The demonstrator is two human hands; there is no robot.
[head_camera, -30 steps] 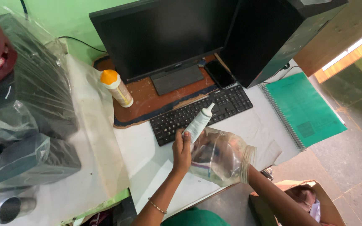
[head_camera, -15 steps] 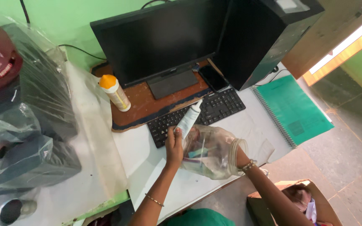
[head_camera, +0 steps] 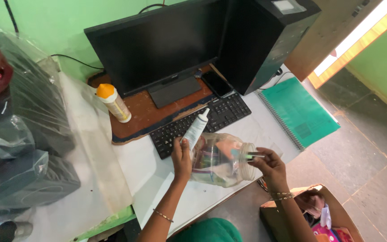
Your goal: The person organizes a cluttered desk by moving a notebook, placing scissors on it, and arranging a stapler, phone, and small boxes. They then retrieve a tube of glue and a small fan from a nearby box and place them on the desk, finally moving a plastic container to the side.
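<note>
The head view looks down on the left hand [head_camera: 181, 157], its fingers closed around a white tube [head_camera: 196, 129] that points up and away toward the keyboard [head_camera: 201, 124], while the hand also seems to steady a clear plastic jar [head_camera: 218, 159] lying on its side just above the white desk [head_camera: 157, 177]. The right hand [head_camera: 269, 164] is at the jar's open mouth, thumb and fingertips pinched on a small teal item [head_camera: 242, 155] that I cannot identify. This reads as the sorting step, with small things passing in or out of the jar; whichever way, the next move would call for keeping the jar's mouth steady and the pinch firm. Beyond the hands stand a dark monitor [head_camera: 157, 45], a phone [head_camera: 217, 84], a black computer tower [head_camera: 265, 40], a white bottle with an orange cap [head_camera: 113, 103] and a green spiral notebook [head_camera: 298, 112]. An open cardboard box [head_camera: 310, 215] sits below on the floor.
</note>
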